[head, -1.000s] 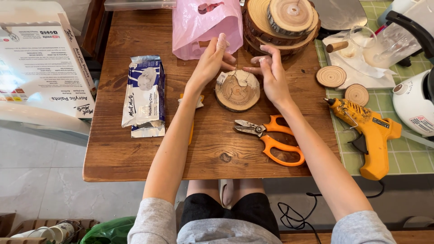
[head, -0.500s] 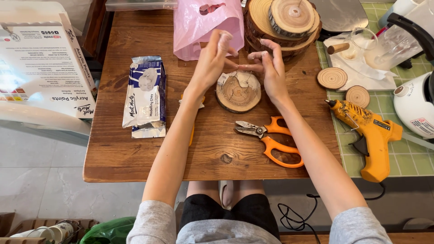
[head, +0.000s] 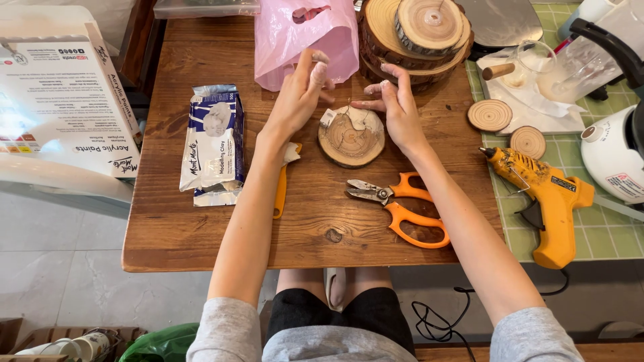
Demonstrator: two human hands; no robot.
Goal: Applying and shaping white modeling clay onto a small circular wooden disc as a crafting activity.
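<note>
A round wood slice (head: 352, 141) with pale clay pressed on its top lies on the wooden table (head: 201, 234). Both my hands hover just behind it, a little apart. My left hand (head: 298, 97) is raised with its fingers up, and white clay is smeared on the fingertips. My right hand (head: 397, 107) has its fingers spread, thumb pointing left over the slice's far edge, also with white on a fingertip. Neither hand clearly grips anything.
Orange scissors (head: 402, 208) lie in front of the slice, an orange-handled tool (head: 280, 191) under my left forearm. A blue-white foil packet (head: 215, 144) sits left, a pink bag (head: 302, 33) and stacked wood slices (head: 416, 33) behind. A yellow glue gun (head: 550, 194) lies right.
My hands lifted off the slice, met with fingers touching half a second ago, and have now drawn slightly apart. The slice and tools have not moved.
</note>
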